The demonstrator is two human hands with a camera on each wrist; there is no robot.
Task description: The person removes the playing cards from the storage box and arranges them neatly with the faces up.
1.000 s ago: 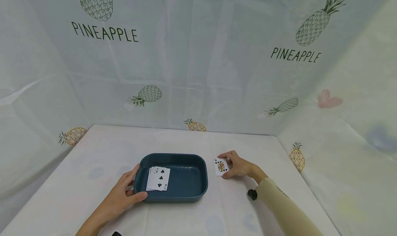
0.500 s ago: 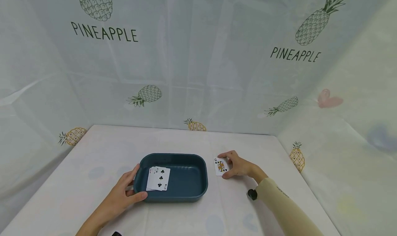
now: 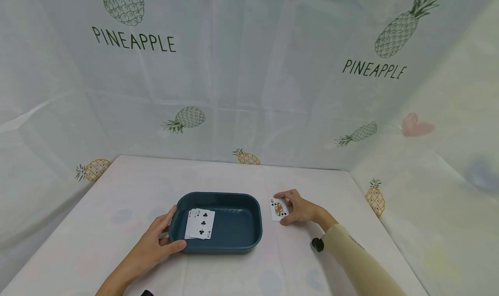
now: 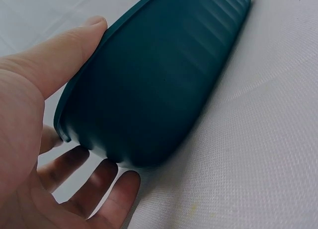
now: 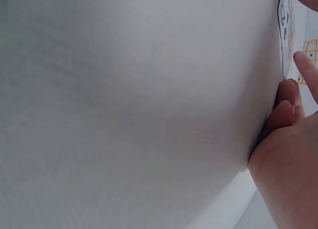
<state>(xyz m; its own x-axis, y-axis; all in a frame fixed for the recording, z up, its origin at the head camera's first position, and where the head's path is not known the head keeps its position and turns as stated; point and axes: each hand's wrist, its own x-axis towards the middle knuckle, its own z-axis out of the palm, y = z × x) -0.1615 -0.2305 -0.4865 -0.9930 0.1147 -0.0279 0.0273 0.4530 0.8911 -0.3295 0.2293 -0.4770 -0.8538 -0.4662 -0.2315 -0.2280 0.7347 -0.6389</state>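
A dark teal rectangular tray sits on the table, left of centre. Face up in its left part lies a loose stack of playing cards, a three of clubs on top. My left hand grips the tray's left end; in the left wrist view its thumb is at the rim and the other fingers curl along the end wall. To the right of the tray, my right hand holds a queen playing card between thumb and fingers at its near and far edges. The card lies flat, close over the tabletop, partly covered by the hand.
A white cloth covers the table. Behind and beside it hang pale curtains printed with pineapples. A small black object sits at the right wrist, below the yellow sleeve.
The head view has shifted very slightly. Both hands, the tray and the cards keep their places.
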